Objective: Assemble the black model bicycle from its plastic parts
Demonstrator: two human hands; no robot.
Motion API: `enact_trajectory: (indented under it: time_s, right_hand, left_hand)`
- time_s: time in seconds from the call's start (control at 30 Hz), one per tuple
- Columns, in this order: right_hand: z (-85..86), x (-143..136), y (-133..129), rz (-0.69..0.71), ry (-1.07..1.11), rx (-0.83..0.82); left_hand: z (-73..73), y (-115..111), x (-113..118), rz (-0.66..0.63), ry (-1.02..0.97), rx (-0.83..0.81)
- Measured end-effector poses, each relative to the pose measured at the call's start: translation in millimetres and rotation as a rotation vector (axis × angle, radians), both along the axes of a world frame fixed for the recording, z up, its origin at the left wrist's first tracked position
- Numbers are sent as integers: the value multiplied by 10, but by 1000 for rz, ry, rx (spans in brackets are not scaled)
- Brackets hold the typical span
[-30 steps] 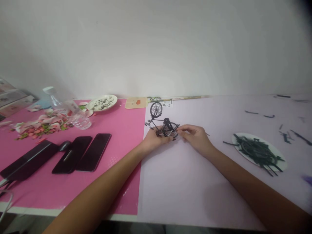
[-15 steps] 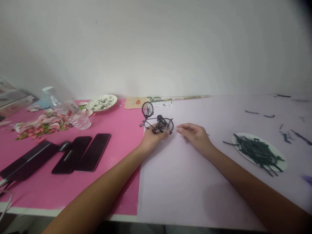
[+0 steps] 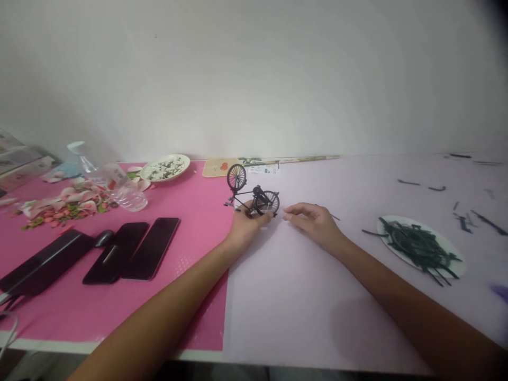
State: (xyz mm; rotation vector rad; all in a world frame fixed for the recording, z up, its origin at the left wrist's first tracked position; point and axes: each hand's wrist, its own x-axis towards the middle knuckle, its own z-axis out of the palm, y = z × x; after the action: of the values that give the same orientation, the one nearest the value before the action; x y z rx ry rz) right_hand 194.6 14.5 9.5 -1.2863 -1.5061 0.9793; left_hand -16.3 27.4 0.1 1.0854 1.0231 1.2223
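Note:
A small black model bicycle [image 3: 246, 194] is tilted over in my left hand [image 3: 244, 227], which grips it low down near one spoked wheel. My fingers cover part of its frame, while the other wheel sticks up at the upper left. Just to the right, my right hand [image 3: 313, 221] hovers close to the bicycle without touching it. Thumb and forefinger are curved toward the bicycle with a small gap between their tips, and nothing shows in them. A thin dark strip [image 3: 335, 217] pokes out beyond the right hand.
Right of me, a white plate [image 3: 381, 226] carries a heap of dark plastic pieces, with loose parts [image 3: 463, 222] beyond it. On the pink mat [image 3: 198, 254] are two phones [image 3: 153, 248], a black device [image 3: 47, 262], a clear bottle [image 3: 127, 196], petals [image 3: 75, 203] and another plate [image 3: 186, 164].
My left hand and the bicycle have shifted slightly left. My right hand has moved slightly left too, and its thumb and forefinger tips are a little farther apart.

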Motion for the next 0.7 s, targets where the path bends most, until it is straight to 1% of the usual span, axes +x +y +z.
enact_trajectory:
  time_s: [0.13, 0.4, 0.7]
  right_hand:
    - [-31, 13, 12, 27, -26, 16]
    - [-109, 46, 44, 17, -52, 55]
    - [-73, 15, 14, -27, -105, 70]
  left_hand:
    - [16, -3, 10, -20, -6, -19]
    - [42, -8, 10, -43, -2, -13]
    - [79, -23, 15, -43, 25, -13]
